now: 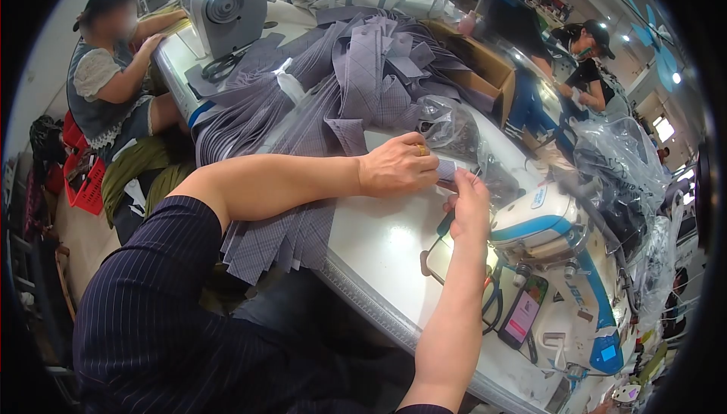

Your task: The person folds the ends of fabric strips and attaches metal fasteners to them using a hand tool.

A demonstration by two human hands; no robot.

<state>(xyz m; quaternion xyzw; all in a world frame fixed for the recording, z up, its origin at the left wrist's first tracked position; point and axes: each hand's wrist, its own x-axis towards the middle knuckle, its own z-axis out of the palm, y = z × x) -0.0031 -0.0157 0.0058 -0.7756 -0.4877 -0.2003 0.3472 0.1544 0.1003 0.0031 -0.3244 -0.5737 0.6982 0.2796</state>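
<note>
Holds small checked fabric piece (447,169) between tightly curled left hand (400,164) and pinching right hand (469,202), left of sewing machine (539,221), apparently straightening it; likely needs light, even tension next.

Over there, the white tabletop (371,236) carries heaped grey checked fabric strips (362,73), a clear plastic bag (448,122), a white-and-blue sewing machine (541,225) and, right beside it, a lit phone (523,312).

My sleeve (148,263) is dark with pale pinstripes, the cloth (352,85) grey and checked, my ring (422,150) gold, the machine (534,221) white and blue.
</note>
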